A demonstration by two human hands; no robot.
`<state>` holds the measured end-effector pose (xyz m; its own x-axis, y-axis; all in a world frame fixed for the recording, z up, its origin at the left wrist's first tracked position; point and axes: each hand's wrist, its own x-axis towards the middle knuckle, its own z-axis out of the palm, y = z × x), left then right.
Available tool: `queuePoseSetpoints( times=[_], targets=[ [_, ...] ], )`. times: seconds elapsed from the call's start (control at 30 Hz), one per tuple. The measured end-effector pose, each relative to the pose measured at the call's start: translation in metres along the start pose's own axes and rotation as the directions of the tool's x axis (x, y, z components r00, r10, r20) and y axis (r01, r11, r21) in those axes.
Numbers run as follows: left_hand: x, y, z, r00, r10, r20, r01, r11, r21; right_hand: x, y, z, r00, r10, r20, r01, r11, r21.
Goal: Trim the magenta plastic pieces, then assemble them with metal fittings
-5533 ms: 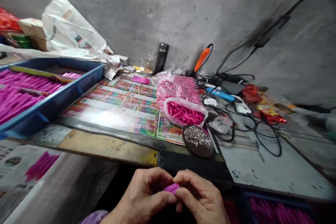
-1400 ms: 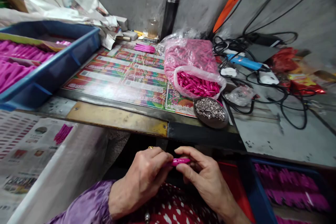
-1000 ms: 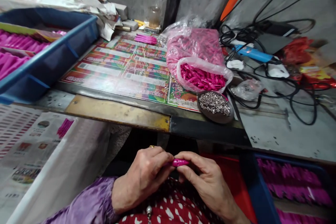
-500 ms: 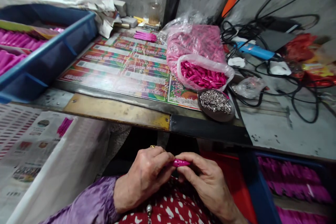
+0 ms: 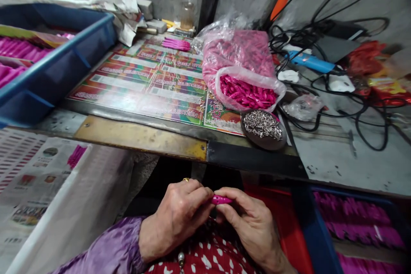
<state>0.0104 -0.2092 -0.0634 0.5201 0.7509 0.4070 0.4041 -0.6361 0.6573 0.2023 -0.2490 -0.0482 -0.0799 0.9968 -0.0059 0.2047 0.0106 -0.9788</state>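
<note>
A small pink plastic piece is held in the air just below the edge of the counter. It is shiny, long and thin, with narrow ends. The left hand and the right hand both have a tight grip on it, pinching it between fingers and thumbs. A gold ring sits on the left hand, and a soft, shiny purple sleeve covers that arm. Below the hands is a red dress with white spots. Up on the counter, a thin plastic bag bulges with pink pieces, right beside a round dark dish of tiny silver bits. Farther left, a blue tray holds pink sticks — lots of them — beside a bright printed sheet.
</note>
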Motion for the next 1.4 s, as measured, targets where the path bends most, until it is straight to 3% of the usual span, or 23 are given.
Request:
queuePoseSetpoints(
  times=[0.1, 0.2, 0.37, 0.47, 0.57, 0.63, 0.73, 1.0, 1.27, 1.4],
  targets=[
    [0.002, 0.001, 0.001, 1.0, 0.014, -0.017, -0.014, 1.0, 0.023, 0.003, -0.001, 0.0, 1.0, -0.024, -0.017, 0.023, 0.999, -0.021],
    [0.008, 0.001, 0.001, 0.998, 0.042, -0.04, -0.04, 0.998, 0.054, 0.007, -0.006, -0.003, 0.991, -0.127, -0.043, 0.119, 0.983, -0.141],
    [0.023, -0.004, -0.003, 0.992, 0.09, -0.083, -0.082, 0.992, 0.099, 0.022, -0.022, -0.03, 0.942, -0.332, -0.052, 0.281, 0.861, -0.424],
    [0.033, -0.007, -0.007, 0.989, 0.111, -0.101, -0.101, 0.989, 0.104, 0.038, -0.026, -0.056, 0.878, -0.469, -0.098, 0.301, 0.7, -0.647],
    [0.039, -0.01, -0.01, 0.981, 0.14, -0.133, -0.125, 0.986, 0.114, 0.057, -0.02, -0.079, 0.787, -0.612, -0.081, 0.252, 0.438, -0.863],
    [0.042, -0.011, -0.013, 0.98, 0.138, -0.142, -0.121, 0.985, 0.12, 0.068, -0.012, -0.09, 0.778, -0.627, -0.038, 0.203, 0.309, -0.929],
    [0.043, -0.013, -0.016, 0.982, 0.123, -0.141, -0.107, 0.987, 0.118, 0.079, 0.0, -0.097, 0.801, -0.598, -0.01, 0.153, 0.221, -0.963],
    [0.044, -0.016, -0.017, 0.983, 0.113, -0.148, -0.094, 0.988, 0.124, 0.081, 0.008, -0.096, 0.822, -0.569, -0.02, 0.111, 0.195, -0.975],
    [0.042, -0.014, -0.016, 0.982, 0.111, -0.153, -0.092, 0.988, 0.127, 0.08, 0.005, -0.092, 0.811, -0.585, -0.014, 0.136, 0.212, -0.968],
    [0.039, -0.014, -0.016, 0.981, 0.111, -0.161, -0.089, 0.986, 0.138, 0.079, 0.002, -0.089, 0.812, -0.583, -0.028, 0.164, 0.274, -0.948]
  ],
)
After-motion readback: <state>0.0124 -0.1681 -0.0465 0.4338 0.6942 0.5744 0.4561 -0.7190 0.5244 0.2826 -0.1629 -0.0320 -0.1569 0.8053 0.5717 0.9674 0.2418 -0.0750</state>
